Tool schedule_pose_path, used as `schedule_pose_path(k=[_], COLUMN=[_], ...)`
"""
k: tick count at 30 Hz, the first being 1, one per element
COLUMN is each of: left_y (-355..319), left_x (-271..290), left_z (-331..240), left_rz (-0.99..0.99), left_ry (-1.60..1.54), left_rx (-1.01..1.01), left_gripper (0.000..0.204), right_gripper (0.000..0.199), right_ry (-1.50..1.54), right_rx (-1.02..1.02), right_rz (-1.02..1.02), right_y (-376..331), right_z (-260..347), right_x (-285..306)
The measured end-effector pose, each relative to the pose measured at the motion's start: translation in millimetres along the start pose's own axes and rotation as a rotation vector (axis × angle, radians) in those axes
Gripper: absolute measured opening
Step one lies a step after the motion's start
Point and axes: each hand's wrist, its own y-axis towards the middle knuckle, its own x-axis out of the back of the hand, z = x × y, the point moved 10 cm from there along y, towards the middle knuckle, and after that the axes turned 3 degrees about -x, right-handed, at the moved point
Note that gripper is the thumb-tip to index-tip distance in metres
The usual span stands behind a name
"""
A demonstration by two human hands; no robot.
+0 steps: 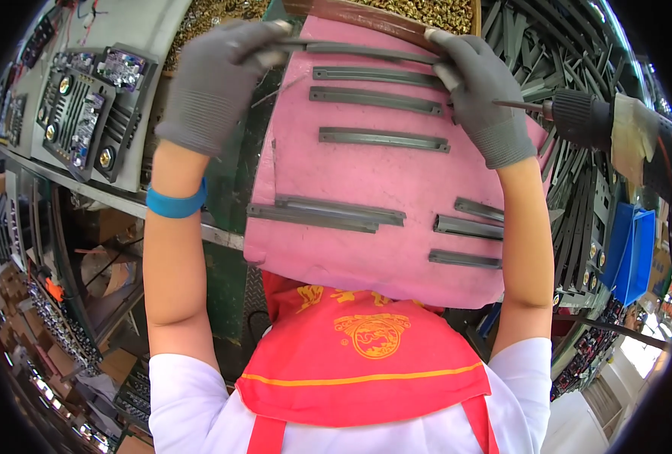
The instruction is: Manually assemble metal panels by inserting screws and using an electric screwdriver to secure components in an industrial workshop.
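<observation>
Both my hands wear grey gloves over a pink mat (pixel 381 178). Across the mat's far edge lies a dark grey metal strip (pixel 374 51). My left hand (pixel 219 79) is closed at its left end, fingers slightly blurred. At the other end my right hand (pixel 480 94) has thumb and fingers closed around the strip, with a fingertip close to a brown wooden edge (pixel 381 21). Below it lie more grey strips (pixel 385 138), roughly parallel. Others rest nearer to me, a pair of strips (pixel 328 212) on the left and several strips (pixel 468 227) by my right forearm.
A power drill (pixel 578 117) points its bit leftward, near my right wrist. Brass-coloured small parts (pixel 419 11) fill a tray at the back. Loose grey strips (pixel 552 45) are heaped at right, above a blue bin (pixel 631 253). Assembled black panels (pixel 79 121) lie on the left bench.
</observation>
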Motion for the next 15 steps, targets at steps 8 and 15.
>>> schedule_pose_path(k=[8, 15], left_y=[-64.4, -97.5], left_x=[63.4, -21.3], left_z=[14.3, -41.8], left_rz=[-0.223, 0.143], left_ry=[-0.171, -0.043], left_rx=[0.383, 0.142], left_gripper=[0.027, 0.016], right_gripper=[0.013, 0.014], right_ry=[-0.095, -0.116], right_rx=[-0.031, 0.009], right_rz=[0.053, 0.07], right_y=[-12.4, -16.9], right_z=[-3.3, -2.6], right_x=[0.9, 2.3])
